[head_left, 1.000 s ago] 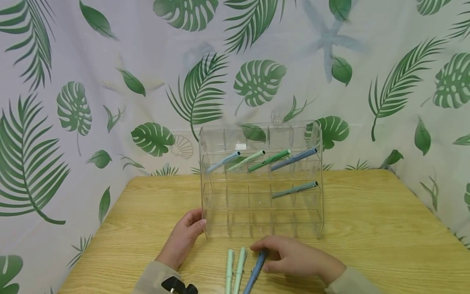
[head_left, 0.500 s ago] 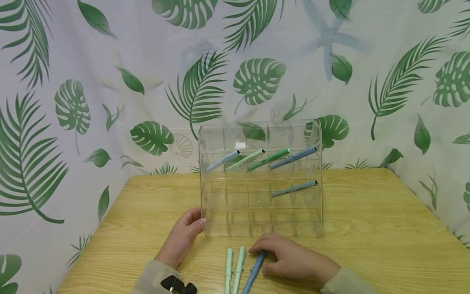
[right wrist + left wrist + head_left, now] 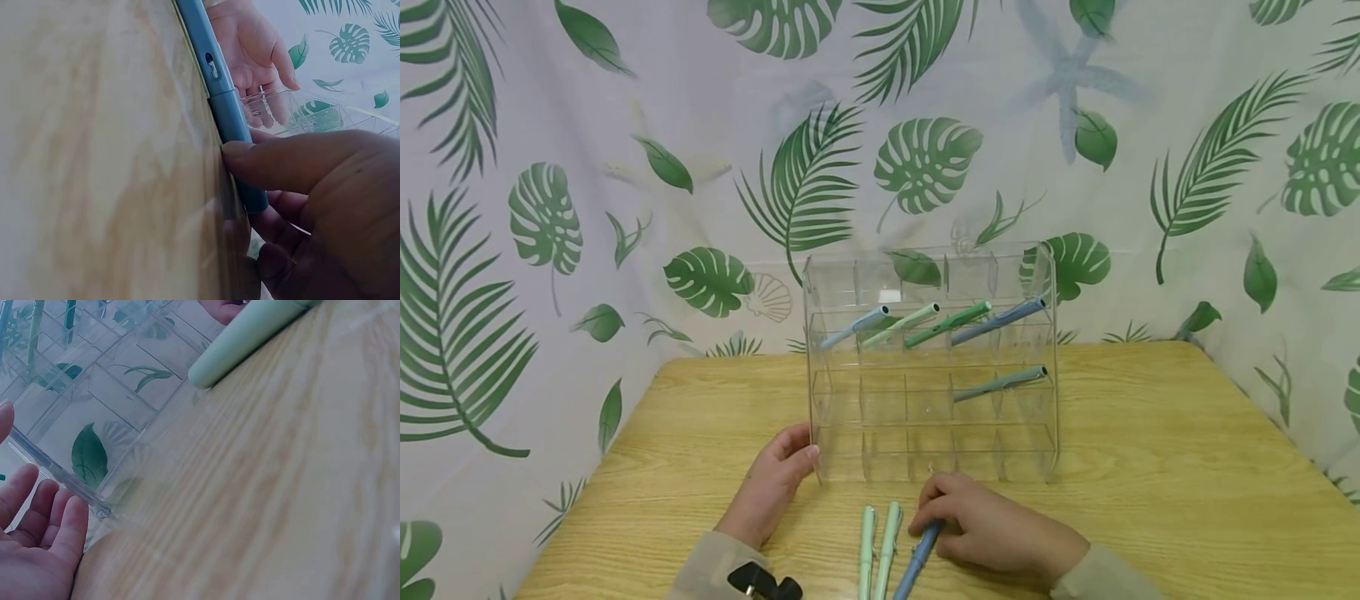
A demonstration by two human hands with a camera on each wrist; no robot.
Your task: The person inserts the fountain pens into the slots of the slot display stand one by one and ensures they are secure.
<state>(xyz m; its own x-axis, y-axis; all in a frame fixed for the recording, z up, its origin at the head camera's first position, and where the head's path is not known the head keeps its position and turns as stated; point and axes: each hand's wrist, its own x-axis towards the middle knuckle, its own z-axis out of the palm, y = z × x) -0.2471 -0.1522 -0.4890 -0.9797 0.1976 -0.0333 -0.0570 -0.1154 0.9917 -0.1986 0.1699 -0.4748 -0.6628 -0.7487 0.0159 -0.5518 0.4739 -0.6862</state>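
My left hand [image 3: 772, 482] steadies the near left side panel of a clear acrylic pen rack [image 3: 931, 437], thumb in front and fingers around the edge. In the left wrist view the fingers [image 3: 70, 528] curve beside that panel. With thumb and fingers my right hand [image 3: 988, 527] pinches the far end of a blue pen [image 3: 917, 560], which lies slanted low over the table. The right wrist view shows the thumb [image 3: 269, 159] pressed against the blue pen's barrel. Left of it lie two light green pens [image 3: 867, 546], side by side with their clips toward the right.
Up in the rack, one row bears a light blue pen [image 3: 855, 326], a pale green pen [image 3: 901, 324], a green pen [image 3: 949, 323] and a dark blue pen [image 3: 998, 320]. A grey-green pen [image 3: 1000, 384] rests a row lower. Behind the wooden table [image 3: 1150, 467] hangs a leaf-print cloth [image 3: 700, 100].
My right hand has drawn slightly closer around the blue pen's end, its fingers curling in to pinch it. My left hand stays at the rack's side, and the other pens keep their places.
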